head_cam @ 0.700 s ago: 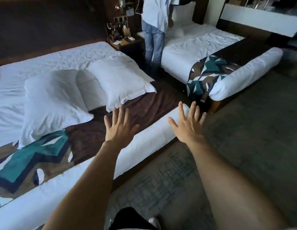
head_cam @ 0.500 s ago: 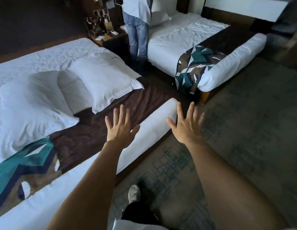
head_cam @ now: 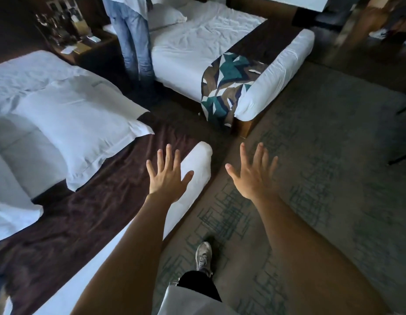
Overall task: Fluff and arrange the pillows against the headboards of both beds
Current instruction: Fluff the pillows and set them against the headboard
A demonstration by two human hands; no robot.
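Note:
Two white pillows lie loose near the foot of the near bed (head_cam: 193,169): a flat one (head_cam: 81,126) across the brown runner (head_cam: 88,214) and a second (head_cam: 6,214) at the left edge. My left hand (head_cam: 166,176) hovers over the bed's foot corner, fingers spread, holding nothing. My right hand (head_cam: 252,176) is spread over the carpet, also empty. On the far bed (head_cam: 197,46) a white pillow (head_cam: 163,18) lies near its head, beside a standing person (head_cam: 131,35).
A dark nightstand (head_cam: 83,46) with small items stands between the beds. A patterned runner (head_cam: 222,85) drapes the far bed's foot. Grey-green carpet (head_cam: 322,155) spreads to the right. My shoe (head_cam: 203,255) steps on it. Dark furniture (head_cam: 401,133) sits at the right edge.
My view has shifted right and down along the near bed's foot. The pillows slid toward the left of the frame. Both hands stay spread and empty.

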